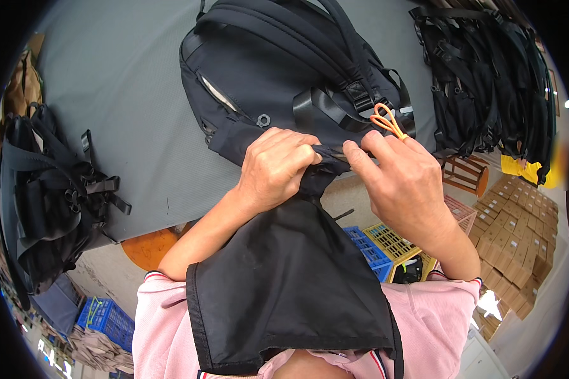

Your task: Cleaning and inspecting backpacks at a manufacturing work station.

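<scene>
A black backpack (259, 69) lies on the grey table, its straps and buckle toward me on the right. My left hand (278, 165) is closed, pinching the dark fabric at the backpack's near edge. My right hand (401, 174) is bent in toward the same edge, its thumb and forefinger at the fabric a short gap from the left hand. An orange loop (387, 120) sticks out beside the right knuckles; whether it is held in the palm is hidden. To the left of the hands, a small dark ring (263, 120) sits on the backpack near a light-lined slit.
More black bags lie at the table's left (50, 196) and in a row at the right (480, 82). Beyond the near table edge stand blue (368, 249) and yellow crates (392, 240), a wooden stool (148, 247) and stacked cartons (512, 234). A black apron (278, 278) covers my front.
</scene>
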The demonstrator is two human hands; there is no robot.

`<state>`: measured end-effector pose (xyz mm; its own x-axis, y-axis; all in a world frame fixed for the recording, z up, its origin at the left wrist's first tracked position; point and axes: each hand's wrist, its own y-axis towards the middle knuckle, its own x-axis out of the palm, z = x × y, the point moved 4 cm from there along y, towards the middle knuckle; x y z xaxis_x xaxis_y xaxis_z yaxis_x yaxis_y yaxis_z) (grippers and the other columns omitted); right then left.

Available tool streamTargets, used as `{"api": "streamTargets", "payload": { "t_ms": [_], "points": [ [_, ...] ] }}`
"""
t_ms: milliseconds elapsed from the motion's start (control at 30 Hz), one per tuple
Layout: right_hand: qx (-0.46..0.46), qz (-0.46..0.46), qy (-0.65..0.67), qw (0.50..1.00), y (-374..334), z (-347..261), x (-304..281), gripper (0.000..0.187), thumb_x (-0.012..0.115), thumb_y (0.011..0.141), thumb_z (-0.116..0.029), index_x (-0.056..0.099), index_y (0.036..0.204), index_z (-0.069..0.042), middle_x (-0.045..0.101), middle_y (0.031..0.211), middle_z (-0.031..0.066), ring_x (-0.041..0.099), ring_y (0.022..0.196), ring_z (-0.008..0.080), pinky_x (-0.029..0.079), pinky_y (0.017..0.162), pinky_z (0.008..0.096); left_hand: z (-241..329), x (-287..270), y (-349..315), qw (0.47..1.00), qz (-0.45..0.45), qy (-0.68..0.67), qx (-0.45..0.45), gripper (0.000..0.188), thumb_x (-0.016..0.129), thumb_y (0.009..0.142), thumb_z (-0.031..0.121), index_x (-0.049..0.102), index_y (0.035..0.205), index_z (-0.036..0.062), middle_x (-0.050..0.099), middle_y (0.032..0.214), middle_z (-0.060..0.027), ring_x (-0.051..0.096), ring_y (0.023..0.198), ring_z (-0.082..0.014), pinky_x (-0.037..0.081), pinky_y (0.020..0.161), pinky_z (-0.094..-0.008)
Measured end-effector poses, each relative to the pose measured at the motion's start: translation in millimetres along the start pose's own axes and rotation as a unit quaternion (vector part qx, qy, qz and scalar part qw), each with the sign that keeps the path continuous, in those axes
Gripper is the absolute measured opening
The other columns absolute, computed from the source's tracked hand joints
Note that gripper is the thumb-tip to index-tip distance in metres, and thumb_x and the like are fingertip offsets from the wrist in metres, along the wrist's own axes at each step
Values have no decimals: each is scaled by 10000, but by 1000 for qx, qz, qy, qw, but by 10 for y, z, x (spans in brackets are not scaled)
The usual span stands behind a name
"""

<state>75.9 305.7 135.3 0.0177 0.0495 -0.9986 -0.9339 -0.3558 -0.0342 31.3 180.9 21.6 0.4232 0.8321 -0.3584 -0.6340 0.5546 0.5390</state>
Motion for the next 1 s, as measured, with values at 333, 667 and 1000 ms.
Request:
{"api": "streamTargets", "payload": {
  "t_ms": [333,667,1000],
  "points": [
    [160,-38,290,943,-88,143,312,268,685,741,-30,580,988,-34,545,848,59,585,723,213,475,667,299,7,3,3,1000,13,-2,-2,155,657,651,-17,555,752,40,659,813,-101,644,733,-264,481,648,-340],
    [212,57,385,896,-266,295,285,231,689,739,-34,624,961,-32,577,851,68,592,719,196,465,637,290,-2,4,9,1000,23,-7,2,186,663,629,-37,540,743,45,655,792,-82,640,710,-245,471,637,-331],
    [114,-12,232,966,-148,235,190,222,696,738,-98,622,945,-65,585,862,64,610,708,275,479,589,362,-1,18,-36,1000,8,-5,7,230,677,649,-69,530,782,49,689,867,-99,649,734,-268,478,652,-343]
  ]
}}
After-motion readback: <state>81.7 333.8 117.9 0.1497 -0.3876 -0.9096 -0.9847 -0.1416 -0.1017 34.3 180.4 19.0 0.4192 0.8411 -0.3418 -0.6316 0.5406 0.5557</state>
